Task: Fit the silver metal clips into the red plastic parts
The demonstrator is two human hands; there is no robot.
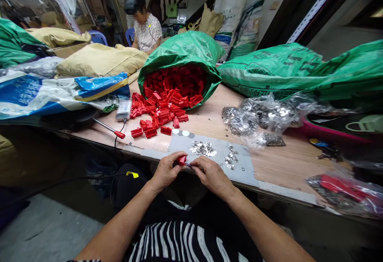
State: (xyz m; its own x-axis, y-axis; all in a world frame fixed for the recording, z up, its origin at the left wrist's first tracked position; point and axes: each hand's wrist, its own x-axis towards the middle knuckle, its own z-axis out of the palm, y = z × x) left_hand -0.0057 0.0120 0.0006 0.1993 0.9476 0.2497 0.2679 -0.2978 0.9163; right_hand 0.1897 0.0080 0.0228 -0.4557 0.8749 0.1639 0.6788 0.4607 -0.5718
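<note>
Pinched in my left hand [166, 171] is a small red plastic part [182, 160], held just over the table's front edge. My right hand [212, 174] is closed with its fingertips on a thin, dark metal piece [188, 165] that meets the red part; its exact kind is too small to tell. Beyond my hands, a pile of small shiny metal plates [203, 149] lies on a grey mat [221, 162], with a smaller group of metal plates [231, 157] to its right. Loose red plastic parts [161, 114] spill from a green woven sack [185, 48].
Clear bags of metal pieces [263, 114] sit at the right, near a pink-rimmed tray [317, 134]. A red-tipped metal rod [109, 129] and a small white box [123, 109] with a cable lie left. Green sacks [275, 68] line the back; another person [148, 28] sits beyond.
</note>
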